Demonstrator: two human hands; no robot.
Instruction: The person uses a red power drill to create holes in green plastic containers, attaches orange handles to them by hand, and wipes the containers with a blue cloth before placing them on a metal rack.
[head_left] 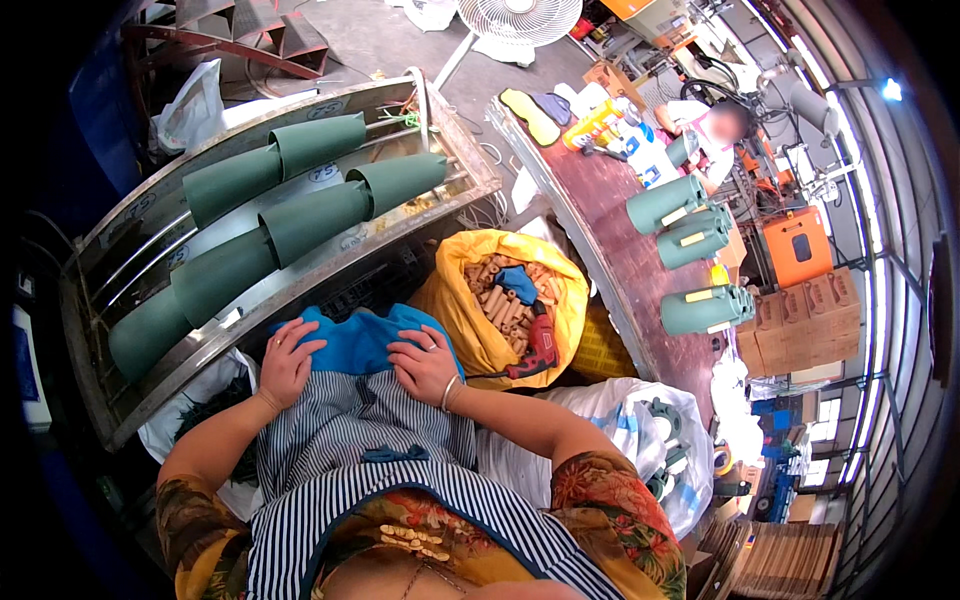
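My left hand lies flat on my lap, over blue trousers and the edge of a striped apron. On the other thigh rests my right hand, its fingers spread and nothing in them. Just beyond my knees a metal trough holds several green tapered plastic tubes, lying end to end in two rows. A yellow sack of tan cylindrical pieces stands right of my knees. A red power drill and a blue cloth lie on those pieces.
A dark red table at the right bears green tubes, bottles and a yellow-green pad. A white plastic bag with green parts sits by my right elbow. A fan, cardboard boxes and another person are farther off.
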